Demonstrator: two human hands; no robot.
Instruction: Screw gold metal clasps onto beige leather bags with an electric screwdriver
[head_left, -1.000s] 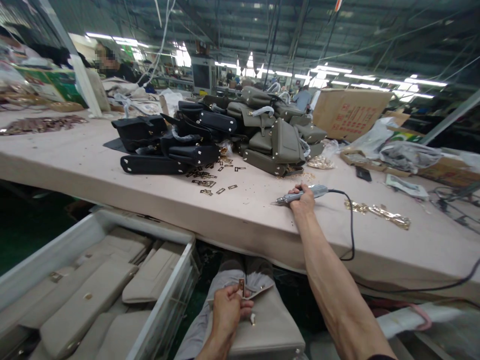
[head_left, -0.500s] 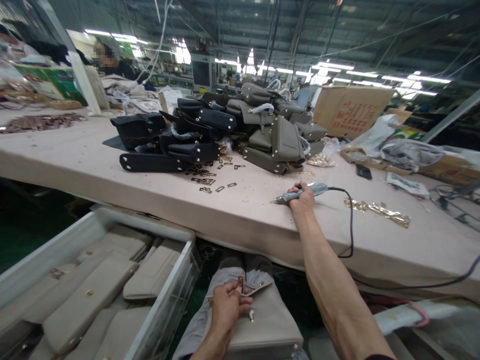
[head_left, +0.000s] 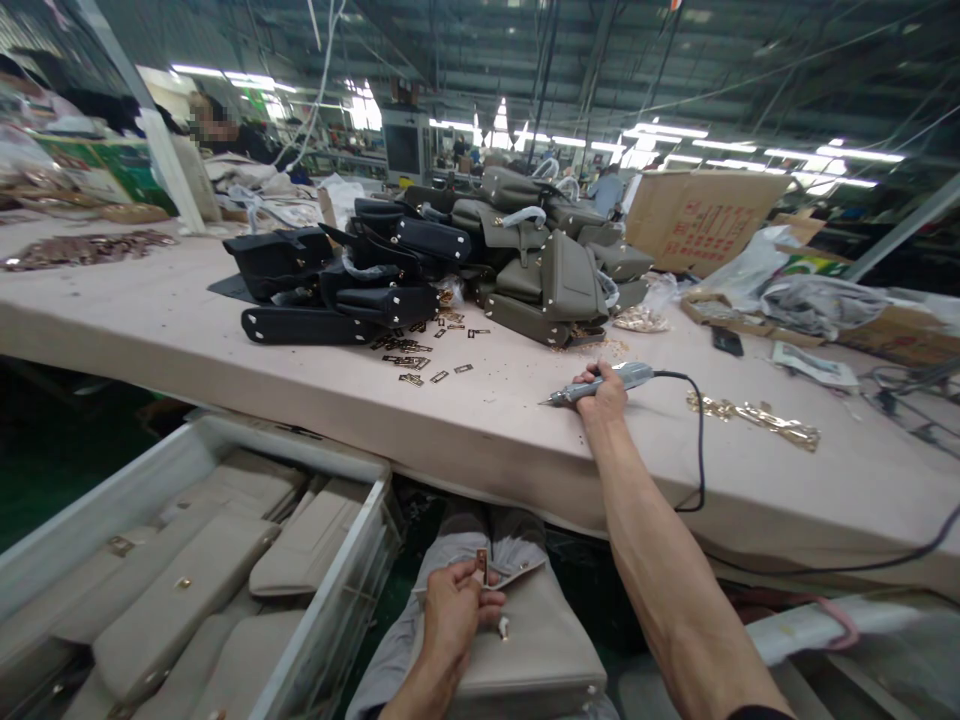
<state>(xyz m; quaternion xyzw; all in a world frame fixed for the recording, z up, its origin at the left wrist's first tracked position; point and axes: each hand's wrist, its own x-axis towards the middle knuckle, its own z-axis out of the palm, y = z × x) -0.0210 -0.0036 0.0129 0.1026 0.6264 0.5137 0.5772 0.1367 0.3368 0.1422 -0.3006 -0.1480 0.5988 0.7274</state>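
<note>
On my lap lies a beige bag (head_left: pixel 536 640) with a small metal fitting on its front. My left hand (head_left: pixel 454 605) pinches the bag's flap together with a small gold metal plate (head_left: pixel 481 567), which stands up between thumb and fingers. Over the table, my right hand (head_left: pixel 602 397) is wrapped round a grey electric screwdriver (head_left: pixel 634 375). Its tip points left, just above the table surface, and a dark cord runs from its back end. Loose metal frames (head_left: pixel 409 360) lie on the table to the left of the screwdriver.
Black bags (head_left: pixel 315 290) and olive bags (head_left: pixel 555 285) are piled on the table (head_left: pixel 300 385). Gold strips (head_left: pixel 772 420) lie at the right, before a cardboard box (head_left: pixel 697 220). A white crate (head_left: pixel 330 590) of beige pieces stands at lower left. A person (head_left: pixel 240 135) is in the background.
</note>
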